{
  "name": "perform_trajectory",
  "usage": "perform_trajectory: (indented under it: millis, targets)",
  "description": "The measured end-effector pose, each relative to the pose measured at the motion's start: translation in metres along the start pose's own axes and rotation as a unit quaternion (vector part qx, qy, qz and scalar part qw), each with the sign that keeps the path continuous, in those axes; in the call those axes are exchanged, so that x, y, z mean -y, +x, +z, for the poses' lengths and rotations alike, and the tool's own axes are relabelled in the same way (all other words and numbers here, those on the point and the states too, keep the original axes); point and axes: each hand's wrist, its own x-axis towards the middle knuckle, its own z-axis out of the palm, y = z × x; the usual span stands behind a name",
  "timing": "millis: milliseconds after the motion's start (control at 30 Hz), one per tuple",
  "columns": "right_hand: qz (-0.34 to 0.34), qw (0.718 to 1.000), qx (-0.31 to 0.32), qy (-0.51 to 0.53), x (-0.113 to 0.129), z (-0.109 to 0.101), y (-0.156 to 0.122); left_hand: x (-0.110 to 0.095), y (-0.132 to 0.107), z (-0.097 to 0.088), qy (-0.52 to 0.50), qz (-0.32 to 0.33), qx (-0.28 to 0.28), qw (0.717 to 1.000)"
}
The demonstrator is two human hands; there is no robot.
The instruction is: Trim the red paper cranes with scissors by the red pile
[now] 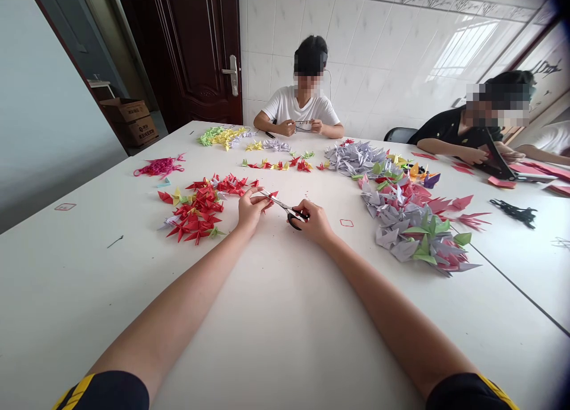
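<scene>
My right hand (pixel 315 220) grips a pair of scissors (pixel 293 215) by its black handles, the metal blades pointing up and left toward my other hand. Pinched in my left hand (pixel 250 208) is a small red folded-paper crane (pixel 272 197), right at the blades. How far the blades are apart is too small to tell. Just left of my left hand lies a pile of mostly red paper cranes (pixel 200 211), with some yellow, green and pale ones among them. To the right of my right hand spreads a large heap of lilac, pink and green cranes (pixel 401 214).
Across the white table (pixel 276 315), a person in a white shirt (pixel 303 110) holds a thin string. At the right, another person in black (pixel 463 131) handles a paper cutter (pixel 501 160). Pink cord (pixel 160 166) lies at left, black cord (pixel 514 213) at right.
</scene>
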Motion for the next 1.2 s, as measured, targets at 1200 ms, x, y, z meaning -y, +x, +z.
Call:
perform_trajectory:
  millis: [1200]
  targets:
    - [0.016,1.000,0.013,0.010,0.0030,-0.0003,-0.0009,0.0011,0.0002,0.0004,0.010,0.002,0.007,1.000]
